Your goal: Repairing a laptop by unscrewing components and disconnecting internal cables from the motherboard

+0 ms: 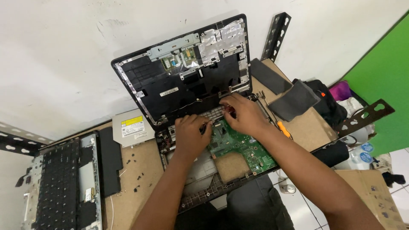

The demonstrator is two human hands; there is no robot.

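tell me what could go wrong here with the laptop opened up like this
The bare green circuit board lies under both hands, the left hand and right hand, so a slip could scratch it. The raised cover panel leans on the wall and may tip. Loose screws could roll off the table.

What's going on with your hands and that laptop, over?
Left hand pressing laptop base. Right hand pinching a small red-tipped thing at green board. Lid propped open behind.

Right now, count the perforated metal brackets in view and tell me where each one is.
3: one bracket leaning on the wall behind the laptop, one bracket at the right, one bracket at the far left. Others may be hidden.
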